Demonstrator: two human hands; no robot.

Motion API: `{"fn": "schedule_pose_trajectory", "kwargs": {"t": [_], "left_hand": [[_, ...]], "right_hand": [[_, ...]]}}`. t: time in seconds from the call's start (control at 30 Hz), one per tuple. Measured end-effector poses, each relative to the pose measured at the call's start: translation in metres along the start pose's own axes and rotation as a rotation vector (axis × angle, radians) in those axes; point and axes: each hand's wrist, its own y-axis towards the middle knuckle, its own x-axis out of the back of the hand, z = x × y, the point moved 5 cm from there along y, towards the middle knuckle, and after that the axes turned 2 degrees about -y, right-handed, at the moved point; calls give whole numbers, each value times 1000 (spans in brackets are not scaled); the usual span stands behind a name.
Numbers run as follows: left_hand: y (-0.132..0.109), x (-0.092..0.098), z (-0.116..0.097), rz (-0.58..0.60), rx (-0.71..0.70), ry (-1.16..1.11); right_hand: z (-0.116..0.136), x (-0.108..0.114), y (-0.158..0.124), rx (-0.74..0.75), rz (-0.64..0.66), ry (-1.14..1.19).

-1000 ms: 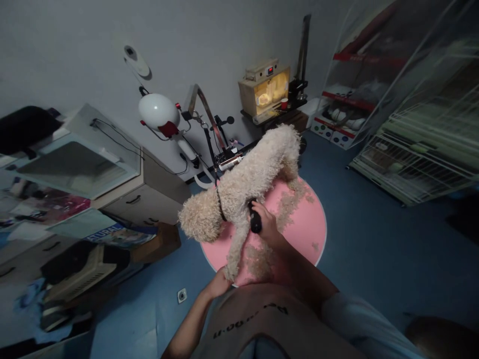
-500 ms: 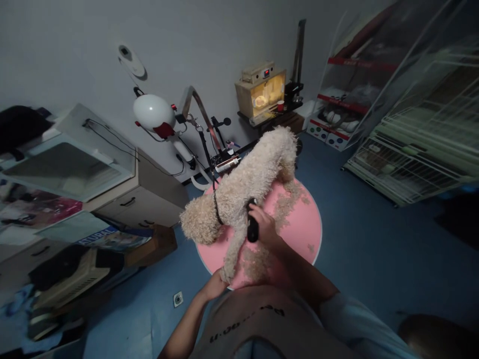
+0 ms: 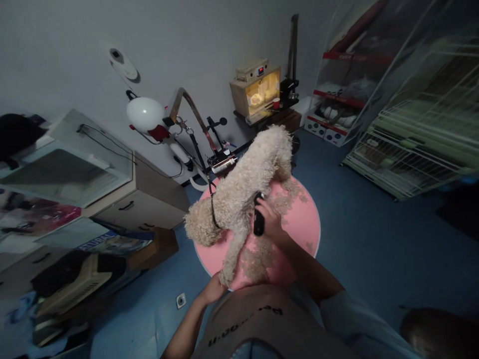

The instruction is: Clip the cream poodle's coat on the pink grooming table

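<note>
Head view: right hand [image 3: 273, 222] grips clipper [image 3: 258, 223] on dog [image 3: 247, 179], left hand [image 3: 212, 290] holds its paw [image 3: 225, 275]

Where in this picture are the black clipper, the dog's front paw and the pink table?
black clipper [image 3: 258, 225]: head view, middle of its body, held in the right hand [image 3: 272, 223].
front paw [image 3: 225, 275]: head view, furry tip, held by the left hand [image 3: 212, 291].
pink table [image 3: 305, 219]: head view, bare top by the right rim.

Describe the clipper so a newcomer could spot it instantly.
Find the round pink table where a curly cream dog stands. Against its flank the right hand grips a slim black clipper. Unlike the thin neck strap, it is thick and stubby.
</note>
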Motion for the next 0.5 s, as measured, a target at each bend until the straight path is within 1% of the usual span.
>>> {"fn": "schedule_pose_trajectory", "kwargs": {"t": [0.07, 0.1, 0.17, 0.23, 0.3, 0.37, 0.4, 0.43, 0.5], "left_hand": [[1, 0, -1, 1, 12, 17], [1, 0, -2, 6, 12, 30], [1, 0, -4, 13, 9, 41], [0, 0, -6, 6, 13, 23], [-2, 0, -6, -13, 39, 8], [-3, -2, -5, -18, 65, 16], [-3, -4, -5, -14, 73, 22], [-3, -5, -5, -6, 79, 28], [-2, -8, -5, 5, 89, 40]], "right_hand": [[20, -1, -5, 150, 58, 31], [27, -1, -5, 198, 77, 34], [27, 0, 0, 195, 79, 15], [11, 3, 9, 122, 54, -11], [-15, 6, 18, 48, 35, -26], [-37, 11, 20, -4, 5, -26], [-44, 14, 19, -14, -11, -20], [-46, 17, 16, -2, -20, -11], [-35, 20, 8, 105, -5, 15]]}}
